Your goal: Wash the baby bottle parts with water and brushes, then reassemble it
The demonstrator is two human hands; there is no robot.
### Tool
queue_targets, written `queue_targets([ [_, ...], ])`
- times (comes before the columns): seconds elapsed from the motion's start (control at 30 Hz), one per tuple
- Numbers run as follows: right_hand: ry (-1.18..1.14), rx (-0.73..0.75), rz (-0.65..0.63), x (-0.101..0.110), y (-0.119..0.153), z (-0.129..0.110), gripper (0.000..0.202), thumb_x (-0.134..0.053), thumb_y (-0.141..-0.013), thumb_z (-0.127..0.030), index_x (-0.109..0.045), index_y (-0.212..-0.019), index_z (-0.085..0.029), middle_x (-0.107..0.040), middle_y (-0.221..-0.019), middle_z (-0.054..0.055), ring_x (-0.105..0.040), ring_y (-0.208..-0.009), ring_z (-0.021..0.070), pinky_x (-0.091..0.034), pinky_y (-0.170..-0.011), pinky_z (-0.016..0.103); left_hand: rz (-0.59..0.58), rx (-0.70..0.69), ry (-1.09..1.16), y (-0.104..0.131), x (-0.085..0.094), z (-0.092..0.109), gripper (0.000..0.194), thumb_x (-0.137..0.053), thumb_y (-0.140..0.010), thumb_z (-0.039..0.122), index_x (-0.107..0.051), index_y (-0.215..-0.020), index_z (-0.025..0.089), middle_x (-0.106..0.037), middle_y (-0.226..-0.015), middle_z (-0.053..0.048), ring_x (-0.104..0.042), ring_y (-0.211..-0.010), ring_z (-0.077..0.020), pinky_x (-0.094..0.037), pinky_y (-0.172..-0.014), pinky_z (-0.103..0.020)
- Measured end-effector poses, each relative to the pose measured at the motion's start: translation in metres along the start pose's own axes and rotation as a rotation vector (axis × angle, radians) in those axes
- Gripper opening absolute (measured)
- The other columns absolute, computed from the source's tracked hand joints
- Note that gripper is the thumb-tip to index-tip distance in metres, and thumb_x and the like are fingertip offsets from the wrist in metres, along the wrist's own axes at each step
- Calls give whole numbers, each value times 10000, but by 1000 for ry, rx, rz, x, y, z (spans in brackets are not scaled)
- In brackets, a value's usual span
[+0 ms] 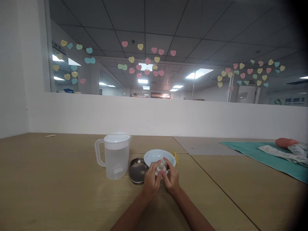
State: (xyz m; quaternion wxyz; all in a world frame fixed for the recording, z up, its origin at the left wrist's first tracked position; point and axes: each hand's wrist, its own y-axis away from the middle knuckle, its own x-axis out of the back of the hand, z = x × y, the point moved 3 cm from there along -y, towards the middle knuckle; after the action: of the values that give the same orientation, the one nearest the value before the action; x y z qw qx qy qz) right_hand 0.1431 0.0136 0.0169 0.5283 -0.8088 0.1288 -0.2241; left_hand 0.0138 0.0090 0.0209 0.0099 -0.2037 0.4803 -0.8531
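Between the fingers of both my hands is a small clear-and-white piece that looks like a baby bottle teat (161, 166) in a white ring. My left hand (152, 177) grips it from the left, and my right hand (172, 177) closes on it from the right, with the thumbs nearly meeting in front. Whatever lies below the ring is mostly hidden by my hands. Just beyond them sits a pale blue bowl (154, 155). A round metal dish (137, 171) lies beside my left hand.
A translucent lidded pitcher (116, 160) stands left of the dish. Something yellow (176, 157) shows behind the bowl. At the right, a teal mat (250, 154) carries patterned cloth (279, 153) and an orange-red object (286, 142). A white wall (154, 117) with a window borders the table's back.
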Motion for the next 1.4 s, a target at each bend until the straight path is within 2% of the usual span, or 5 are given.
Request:
queue_targets([
  [0.57, 36, 12, -89, 4, 0, 2, 546, -429, -869, -326, -340, -1391, -195, -615, -1125, 86, -631, -846, 206, -528, -725, 370, -95, -42, -10, -2, 9, 2, 415, -431, -898, 289, -389, -1306, 224, -530, -1269, -87, -514, -1150, -216, -419, -966, -368],
  [0.7, -31, -52, -21, 9, -1, 5, 596, -415, -872, -336, -256, -1428, -188, -644, -960, 53, -612, -737, 170, -517, -692, 342, -102, -56, -38, -2, 16, -1, 631, -503, -847, 332, -226, -1398, 196, -461, -1352, -120, -480, -1197, -246, -390, -998, -405],
  [0.83, -22, -50, 6, 12, -2, 6, 553, -411, -869, -339, -337, -1391, -171, -647, -913, 52, -609, -723, 167, -508, -699, 332, -63, -14, -10, -2, 23, -4, 749, -507, -825, 346, -97, -1433, 194, -489, -1318, -114, -517, -1141, -233, -397, -983, -405],
  [1.13, 47, -11, -48, 6, -2, 1, 515, -527, -800, -397, -476, -1251, -154, -607, -1155, 109, -603, -990, 244, -506, -795, 342, -178, -31, -204, -3, 13, 4, 430, -579, -727, 310, -525, -1129, 169, -629, -1050, -99, -579, -941, -248, -465, -844, -390],
  [1.4, -56, -161, -11, 4, -6, 1, 364, -501, -829, -407, -531, -1111, -180, -659, -921, 37, -631, -776, 183, -514, -671, 297, -143, -111, -313, 5, 2, -3, 554, -580, -714, 307, -442, -1223, 138, -593, -1117, -140, -566, -1016, -270, -465, -896, -427],
])
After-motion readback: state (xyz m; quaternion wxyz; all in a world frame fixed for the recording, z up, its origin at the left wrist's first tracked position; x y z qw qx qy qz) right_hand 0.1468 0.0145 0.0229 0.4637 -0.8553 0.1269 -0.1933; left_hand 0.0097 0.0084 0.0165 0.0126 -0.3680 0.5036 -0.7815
